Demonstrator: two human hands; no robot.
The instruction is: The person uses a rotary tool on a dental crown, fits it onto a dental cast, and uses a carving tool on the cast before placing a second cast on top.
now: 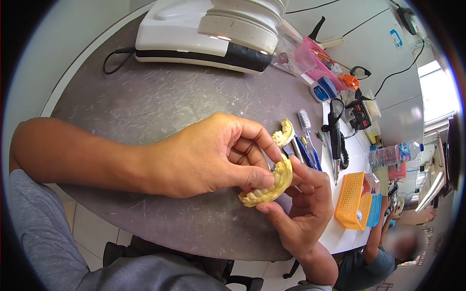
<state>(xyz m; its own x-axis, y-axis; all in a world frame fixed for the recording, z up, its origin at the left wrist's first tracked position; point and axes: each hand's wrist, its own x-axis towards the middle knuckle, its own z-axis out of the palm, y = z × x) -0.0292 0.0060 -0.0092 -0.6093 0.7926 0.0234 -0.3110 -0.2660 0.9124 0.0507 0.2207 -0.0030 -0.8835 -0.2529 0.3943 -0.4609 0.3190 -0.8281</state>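
Observation:
Both my hands hold a yellow plaster dental cast [270, 190], an arch of moulded teeth, just above the front edge of the grey table [160, 102]. My left hand [208, 155] pinches it from above with thumb and fingers. From below, my right hand [303, 208] cradles it with the thumb and fingertips. A second yellow cast [284, 133] lies on the table just beyond my fingers.
A white and black machine [204, 39] stands at the back. Blue-handled tools [307, 154], a brush [305, 119] and a black handpiece [335, 138] lie right of the casts. An orange basket [350, 200] sits on the white bench. Another person [383, 252] is at lower right.

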